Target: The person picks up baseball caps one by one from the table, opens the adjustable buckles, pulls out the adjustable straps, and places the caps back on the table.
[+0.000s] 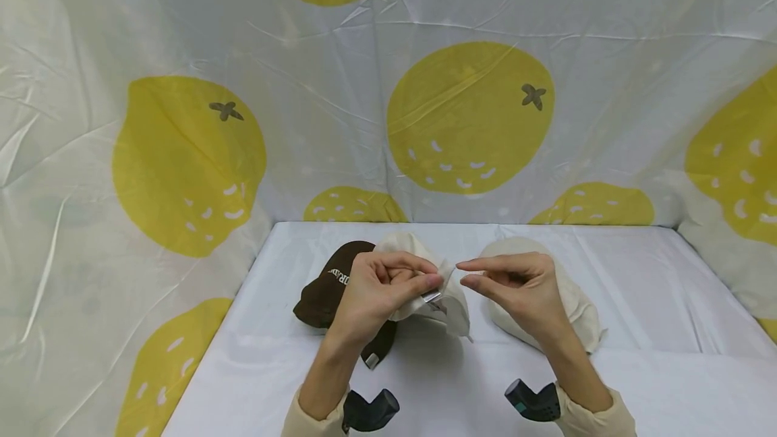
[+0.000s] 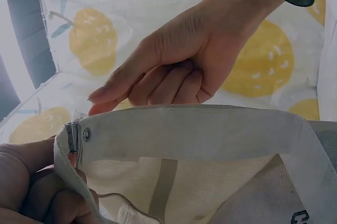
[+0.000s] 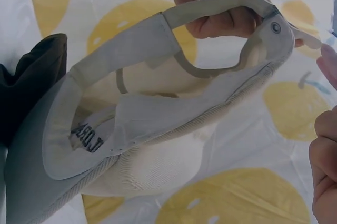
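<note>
A cream baseball cap [image 1: 403, 245] is held up over the table, its back opening and inner sweatband turned to the wrist views. My left hand [image 1: 379, 292] pinches its back strap beside a metal buckle [image 2: 72, 137]. To the right, my right hand [image 1: 522, 285] has thumb and index finger at the free strap end [image 3: 310, 40]; a narrow gap shows between those fingertips in the head view, though the strap tip meets them in the right wrist view. A metal eyelet [image 3: 275, 27] sits near the buckle. Dark lettering shows inside the cap.
Behind my left hand lies a dark brown cap [image 1: 330, 288] with pale lettering. Another off-white cap [image 1: 570, 288] lies beyond my right hand. White cloth covers the table [image 1: 655, 288]; a lemon-print curtain [image 1: 340, 86] stands behind. Each wrist carries a black device [image 1: 370, 411].
</note>
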Action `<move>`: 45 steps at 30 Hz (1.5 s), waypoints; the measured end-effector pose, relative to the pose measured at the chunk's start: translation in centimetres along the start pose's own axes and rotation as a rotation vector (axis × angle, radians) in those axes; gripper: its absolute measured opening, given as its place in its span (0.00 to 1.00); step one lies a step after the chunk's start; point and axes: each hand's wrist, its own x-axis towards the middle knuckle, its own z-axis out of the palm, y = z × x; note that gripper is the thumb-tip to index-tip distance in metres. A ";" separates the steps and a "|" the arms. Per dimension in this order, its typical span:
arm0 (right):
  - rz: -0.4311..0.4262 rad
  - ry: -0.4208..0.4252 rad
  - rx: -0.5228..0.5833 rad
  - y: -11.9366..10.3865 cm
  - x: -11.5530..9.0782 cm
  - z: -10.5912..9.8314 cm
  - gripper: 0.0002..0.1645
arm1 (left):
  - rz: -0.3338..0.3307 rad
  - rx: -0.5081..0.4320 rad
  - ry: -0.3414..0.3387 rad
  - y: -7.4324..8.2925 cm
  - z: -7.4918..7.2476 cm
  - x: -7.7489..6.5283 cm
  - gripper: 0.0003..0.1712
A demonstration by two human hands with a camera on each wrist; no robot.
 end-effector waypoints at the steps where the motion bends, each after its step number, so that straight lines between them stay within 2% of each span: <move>1: -0.007 -0.011 -0.016 0.1 0.0 0.1 0.18 | 0.007 -0.001 0.006 0.0 -0.1 0.0 0.13; 3: -0.038 -0.041 -0.023 0.3 0.0 0.2 0.20 | 0.010 0.000 0.020 0.1 -0.3 0.0 0.12; 8: -0.039 -0.101 -0.088 0.6 -0.1 0.7 0.23 | 0.010 -0.005 0.046 0.4 -0.7 -0.1 0.12; 13: -0.086 -0.115 -0.146 0.9 -0.1 1.2 0.21 | 0.030 -0.010 0.047 0.7 -1.1 -0.3 0.13; 18: -0.108 -0.091 -0.179 1.1 -0.1 1.3 0.19 | 0.045 0.009 0.019 0.9 -1.5 -0.4 0.13; 23: -0.127 -0.088 -0.173 1.2 -0.2 1.5 0.20 | 0.024 0.021 -0.025 1.2 -1.6 -0.7 0.12; 27: -0.169 -0.112 -0.147 1.4 -0.2 1.5 0.20 | -0.010 0.059 -0.046 1.7 -1.4 -1.1 0.11; 32: -0.169 -0.130 -0.168 1.5 -0.2 1.5 0.16 | -0.040 0.166 -0.023 2.5 -0.6 -1.8 0.12; 39: -0.219 -0.172 -0.164 1.7 -0.2 1.8 0.08 | 0.003 0.280 0.044 3.3 0.4 -2.6 0.14; 45: -0.256 -0.196 -0.134 1.7 -0.2 2.0 0.11 | 0.028 0.275 0.046 3.6 0.7 -3.0 0.15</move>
